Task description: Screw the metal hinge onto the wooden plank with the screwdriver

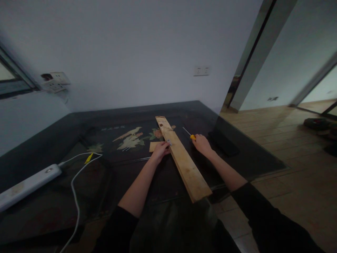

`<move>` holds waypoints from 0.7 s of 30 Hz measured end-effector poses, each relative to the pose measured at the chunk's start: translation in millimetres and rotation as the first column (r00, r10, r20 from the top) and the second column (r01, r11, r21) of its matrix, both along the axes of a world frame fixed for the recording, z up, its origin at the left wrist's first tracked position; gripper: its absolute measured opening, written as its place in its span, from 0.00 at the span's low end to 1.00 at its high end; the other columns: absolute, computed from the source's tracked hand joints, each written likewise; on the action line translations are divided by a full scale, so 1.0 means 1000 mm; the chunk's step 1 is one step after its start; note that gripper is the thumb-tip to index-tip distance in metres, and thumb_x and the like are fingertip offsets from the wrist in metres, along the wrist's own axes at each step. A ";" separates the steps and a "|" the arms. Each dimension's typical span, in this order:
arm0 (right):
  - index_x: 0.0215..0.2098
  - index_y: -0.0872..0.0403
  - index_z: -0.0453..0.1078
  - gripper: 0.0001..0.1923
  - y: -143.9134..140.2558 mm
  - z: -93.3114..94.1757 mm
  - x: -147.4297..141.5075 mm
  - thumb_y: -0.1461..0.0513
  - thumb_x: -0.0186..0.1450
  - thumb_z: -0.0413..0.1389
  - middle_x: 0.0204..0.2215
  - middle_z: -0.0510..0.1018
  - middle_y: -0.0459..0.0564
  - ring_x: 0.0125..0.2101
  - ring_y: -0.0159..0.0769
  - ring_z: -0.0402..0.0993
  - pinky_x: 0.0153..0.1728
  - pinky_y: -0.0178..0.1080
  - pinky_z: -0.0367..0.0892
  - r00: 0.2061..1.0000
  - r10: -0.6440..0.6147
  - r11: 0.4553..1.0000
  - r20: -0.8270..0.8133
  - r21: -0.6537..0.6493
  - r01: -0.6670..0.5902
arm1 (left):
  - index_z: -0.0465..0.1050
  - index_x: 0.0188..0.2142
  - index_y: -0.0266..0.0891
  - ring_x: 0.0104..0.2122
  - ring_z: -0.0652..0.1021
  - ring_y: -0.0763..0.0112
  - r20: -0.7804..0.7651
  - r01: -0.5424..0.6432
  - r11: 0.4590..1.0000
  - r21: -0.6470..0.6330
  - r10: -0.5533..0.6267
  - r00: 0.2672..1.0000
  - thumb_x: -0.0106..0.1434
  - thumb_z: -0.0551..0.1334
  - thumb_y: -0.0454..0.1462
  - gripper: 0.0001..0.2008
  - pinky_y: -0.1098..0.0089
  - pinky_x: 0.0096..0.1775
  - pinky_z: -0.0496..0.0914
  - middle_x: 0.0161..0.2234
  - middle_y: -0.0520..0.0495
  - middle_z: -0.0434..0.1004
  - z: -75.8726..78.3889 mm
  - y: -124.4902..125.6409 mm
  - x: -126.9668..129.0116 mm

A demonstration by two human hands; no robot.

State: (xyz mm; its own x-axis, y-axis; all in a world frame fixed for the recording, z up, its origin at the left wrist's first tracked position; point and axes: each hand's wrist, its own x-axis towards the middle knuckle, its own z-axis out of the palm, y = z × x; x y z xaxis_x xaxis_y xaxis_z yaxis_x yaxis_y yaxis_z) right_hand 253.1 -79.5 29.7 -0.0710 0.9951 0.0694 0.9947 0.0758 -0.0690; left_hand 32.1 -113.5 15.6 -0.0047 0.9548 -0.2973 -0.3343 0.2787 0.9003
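Observation:
A long wooden board (184,160) lies lengthwise across the dark table, its near end over the front edge. At the board's left edge, my left hand (160,151) pinches a small silvery-blue piece (169,142) against the wood; its exact kind is too small to make out. To the right of the board, my right hand (202,143) is wrapped round a screwdriver (193,136) with a yellow handle. The thin shaft points away to the upper left, clear of the board. A small flat tan piece (153,146) lies just behind my left hand.
The glossy black table (131,182) bears a bird-and-flower picture. A white power strip (31,184) sits at left, its cable (75,189) looping toward the front edge. Right of my right hand lies a dark flat object (223,143). Behind stands a wall with a socket (201,71).

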 end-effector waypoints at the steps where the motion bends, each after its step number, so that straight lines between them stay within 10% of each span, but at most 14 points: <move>1: 0.53 0.64 0.67 0.19 0.000 0.000 -0.001 0.59 0.73 0.44 0.51 0.76 0.65 0.52 0.46 0.73 0.50 0.39 0.64 1.000 -0.002 1.000 -0.001 -0.006 0.002 | 0.76 0.32 0.32 0.24 0.80 0.71 0.001 -0.001 1.000 0.001 0.001 1.000 0.60 0.66 0.29 0.01 0.72 0.30 0.76 0.29 0.44 0.81 0.000 0.000 0.000; 21: 0.55 0.56 0.68 0.23 -0.016 0.025 -0.012 0.49 0.71 0.48 0.50 0.77 0.63 0.50 0.53 0.75 0.44 0.47 0.69 0.996 -0.081 0.992 0.038 -0.096 0.084 | 0.75 0.31 0.33 0.24 0.79 0.72 0.005 -0.009 1.000 -0.021 0.009 1.000 0.61 0.65 0.29 0.02 0.71 0.31 0.76 0.29 0.45 0.81 0.004 -0.003 0.000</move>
State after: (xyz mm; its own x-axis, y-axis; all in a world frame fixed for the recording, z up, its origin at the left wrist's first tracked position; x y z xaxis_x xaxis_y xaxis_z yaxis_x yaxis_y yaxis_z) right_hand 240.8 -95.0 55.0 0.0108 0.9995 -0.0296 0.9992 -0.0119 -0.0380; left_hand 32.1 -116.5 19.8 -0.0117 0.9481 -0.3176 -0.3420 0.2947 0.8923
